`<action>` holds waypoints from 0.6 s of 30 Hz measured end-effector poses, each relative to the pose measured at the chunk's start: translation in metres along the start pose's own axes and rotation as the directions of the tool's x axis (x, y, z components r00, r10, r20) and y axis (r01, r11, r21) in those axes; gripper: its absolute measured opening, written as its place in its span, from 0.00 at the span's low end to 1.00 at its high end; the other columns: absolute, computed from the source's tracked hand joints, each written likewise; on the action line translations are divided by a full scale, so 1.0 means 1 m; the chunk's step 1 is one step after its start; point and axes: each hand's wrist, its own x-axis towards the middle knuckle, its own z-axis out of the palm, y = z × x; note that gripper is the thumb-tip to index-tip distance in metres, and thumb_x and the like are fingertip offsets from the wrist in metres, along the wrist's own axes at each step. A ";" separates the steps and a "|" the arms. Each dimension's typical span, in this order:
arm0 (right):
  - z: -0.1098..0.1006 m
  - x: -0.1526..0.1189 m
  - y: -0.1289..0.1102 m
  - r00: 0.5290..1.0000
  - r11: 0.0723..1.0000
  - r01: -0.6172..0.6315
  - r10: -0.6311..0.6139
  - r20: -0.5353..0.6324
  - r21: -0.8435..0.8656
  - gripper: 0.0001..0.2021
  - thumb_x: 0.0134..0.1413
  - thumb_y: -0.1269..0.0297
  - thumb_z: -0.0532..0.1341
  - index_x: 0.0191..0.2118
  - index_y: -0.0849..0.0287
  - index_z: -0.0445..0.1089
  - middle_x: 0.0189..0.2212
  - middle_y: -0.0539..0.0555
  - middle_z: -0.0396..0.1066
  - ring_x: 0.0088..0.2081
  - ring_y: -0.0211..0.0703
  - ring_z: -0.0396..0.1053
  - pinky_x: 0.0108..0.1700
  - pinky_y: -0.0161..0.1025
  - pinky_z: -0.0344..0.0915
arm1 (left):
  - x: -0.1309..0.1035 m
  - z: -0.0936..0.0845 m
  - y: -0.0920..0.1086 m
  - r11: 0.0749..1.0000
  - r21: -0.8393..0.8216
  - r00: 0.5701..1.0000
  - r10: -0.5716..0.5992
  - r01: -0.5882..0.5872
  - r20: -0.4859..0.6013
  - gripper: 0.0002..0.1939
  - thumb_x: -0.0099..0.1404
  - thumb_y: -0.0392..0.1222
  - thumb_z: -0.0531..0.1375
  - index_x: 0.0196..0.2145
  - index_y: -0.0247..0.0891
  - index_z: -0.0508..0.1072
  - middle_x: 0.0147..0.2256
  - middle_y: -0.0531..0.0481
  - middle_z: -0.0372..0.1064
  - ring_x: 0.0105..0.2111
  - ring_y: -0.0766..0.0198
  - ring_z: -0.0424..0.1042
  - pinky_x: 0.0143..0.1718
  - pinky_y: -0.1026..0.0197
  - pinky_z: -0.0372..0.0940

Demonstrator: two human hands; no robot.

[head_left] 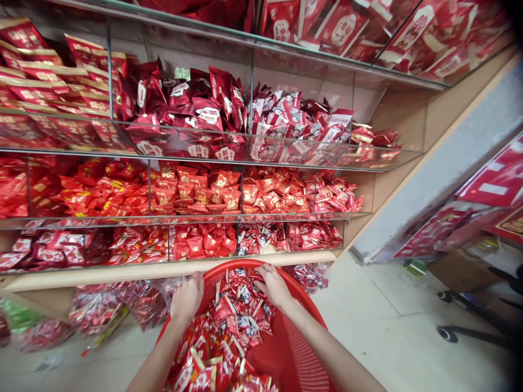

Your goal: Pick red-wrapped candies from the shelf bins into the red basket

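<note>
Head view, left hand (187, 298), right hand (273, 284), palms-down in candy basket (298, 354)

A single head-worn camera looks forward and steeply down from above the person's forearms, close over the red basket (286, 348) at the bottom edge. It faces the glass shelves (196, 158) squarely at near range, with the floor (388, 326) stretching off to the right
</note>
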 end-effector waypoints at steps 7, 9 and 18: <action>0.002 -0.002 0.009 0.995 0.992 0.037 -0.026 -0.094 0.121 0.12 0.55 0.70 0.55 0.44 0.59 0.70 0.41 0.57 0.70 0.45 0.45 0.66 0.48 0.40 0.61 | 0.001 0.001 0.000 1.000 0.000 1.000 -0.001 0.001 0.008 0.23 0.67 0.47 0.37 0.44 0.39 0.68 0.36 0.37 0.75 0.35 0.51 0.75 0.36 0.54 0.64; -0.003 -0.002 0.008 0.992 0.988 0.042 -0.024 -0.122 0.148 0.11 0.56 0.69 0.55 0.43 0.59 0.71 0.40 0.57 0.71 0.44 0.45 0.67 0.48 0.40 0.61 | 0.001 0.001 0.000 1.000 0.001 1.000 0.001 -0.001 0.008 0.24 0.67 0.47 0.37 0.46 0.39 0.68 0.36 0.37 0.75 0.35 0.51 0.75 0.36 0.54 0.64; -0.024 -0.005 0.012 0.972 0.860 -0.020 0.137 -0.193 0.509 0.12 0.55 0.58 0.57 0.35 0.59 0.74 0.33 0.54 0.75 0.36 0.44 0.70 0.42 0.39 0.63 | 0.006 0.007 -0.006 1.000 0.012 1.000 -0.003 0.003 0.018 0.25 0.67 0.48 0.36 0.48 0.39 0.66 0.35 0.38 0.75 0.34 0.51 0.75 0.36 0.54 0.64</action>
